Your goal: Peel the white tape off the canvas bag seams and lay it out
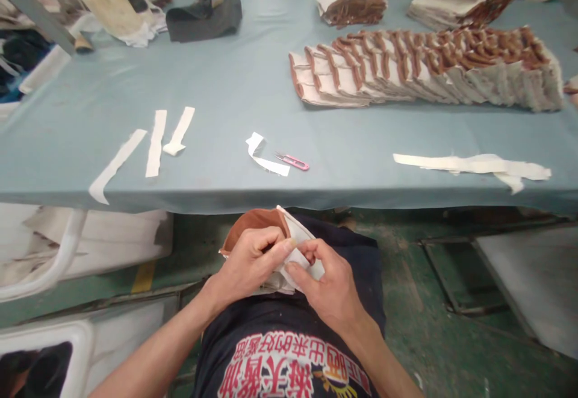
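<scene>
Reaching the front edge of the table (217, 145), at 9 o'clock from the view's middle, the leftmost white strip (118, 162) could be swept off by the left forearm (167, 326). At 7 o'clock the left hand (250, 259) has thumb and forefinger nearly together, pinching the brown-and-white cloth piece (253, 221), which is at 6 o'clock, just below the table edge; a slackened pinch might let its layers slide out of line. Near the centre, the pink snips (297, 162) lie beside a curled strip (264, 162), blades bare, so a careless grab could prick a finger. At 5 o'clock the right hand (332, 280) bends thumb and forefinger almost closed around the piece's white flap (298, 256); uneven pulling could crease it. The row of folded pieces (419, 73) at 2 o'clock overlaps along its length, and a bump could spread it.

As for containers, a pale-rimmed tub (45, 70) near 10 o'clock holds dark and blue cloth (18, 55). At 8 o'clock the upper white bin (130, 250) contains loose pale cloth (36, 238); the lower white bin (85, 344), between 7 and 8 o'clock, has dark contents (47, 365) too indistinct to name.
</scene>
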`<state>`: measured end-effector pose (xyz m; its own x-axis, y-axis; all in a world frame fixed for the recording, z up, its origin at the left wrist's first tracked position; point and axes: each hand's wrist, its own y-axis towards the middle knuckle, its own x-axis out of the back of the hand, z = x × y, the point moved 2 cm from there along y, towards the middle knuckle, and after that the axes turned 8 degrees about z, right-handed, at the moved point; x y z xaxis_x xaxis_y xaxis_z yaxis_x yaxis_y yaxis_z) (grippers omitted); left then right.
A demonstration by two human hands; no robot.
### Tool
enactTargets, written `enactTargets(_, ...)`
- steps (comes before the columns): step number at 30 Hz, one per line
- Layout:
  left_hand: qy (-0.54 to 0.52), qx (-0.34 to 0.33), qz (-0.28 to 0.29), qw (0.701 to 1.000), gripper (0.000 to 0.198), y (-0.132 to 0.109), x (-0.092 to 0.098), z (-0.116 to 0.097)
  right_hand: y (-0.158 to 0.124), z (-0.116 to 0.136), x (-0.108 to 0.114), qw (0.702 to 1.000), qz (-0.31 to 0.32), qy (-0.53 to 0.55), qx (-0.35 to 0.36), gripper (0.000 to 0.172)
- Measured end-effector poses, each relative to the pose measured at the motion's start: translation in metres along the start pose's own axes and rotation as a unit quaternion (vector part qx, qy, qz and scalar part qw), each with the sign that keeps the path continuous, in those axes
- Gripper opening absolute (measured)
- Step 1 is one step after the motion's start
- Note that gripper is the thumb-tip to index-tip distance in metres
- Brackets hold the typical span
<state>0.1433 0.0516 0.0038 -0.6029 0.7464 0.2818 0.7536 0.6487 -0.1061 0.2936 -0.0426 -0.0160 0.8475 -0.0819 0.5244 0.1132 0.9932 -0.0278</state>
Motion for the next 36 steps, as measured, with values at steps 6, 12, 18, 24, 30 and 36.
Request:
enactTargets(6, 0.115, -0.026, 0.019, 0.993, 0.045, 0.007, -0.015, -0.006, -0.001, -0.019, 0.012, 0.962, 0.171, 0.151, -0.150, 0.032)
enactTargets(12, 0.310, -0.067, 0.011, 0.948, 0.039, 0.014, -0.040, -0.011, -0.010, -0.023, 0.045, 0.966, 0.176, -0.002, -0.189, 0.038)
enactTargets(18, 0.350, -0.061, 0.117, 0.927, 0.036, 0.022, -0.050, -0.022, -0.018, -0.026, 0.045, 0.914, 0.280, 0.233, -0.178, 0.041)
enactTargets(24, 0.227, -0.130, 0.170, 0.950, 0.054, 0.027, -0.031, -0.015, -0.013, -0.026, 0.044, 0.939, 0.238, 0.202, -0.144, 0.052)
enactTargets(30, 0.097, -0.096, 0.196, 0.971, 0.030, 0.026, -0.015, -0.003, -0.003, -0.021, 0.039, 0.927, 0.220, 0.262, -0.155, 0.058)
enactTargets(36, 0.178, -0.056, 0.101, 0.977, 0.013, 0.019, -0.027, 0.006, -0.001, -0.025, 0.032, 0.914, 0.204, 0.299, -0.182, 0.059)
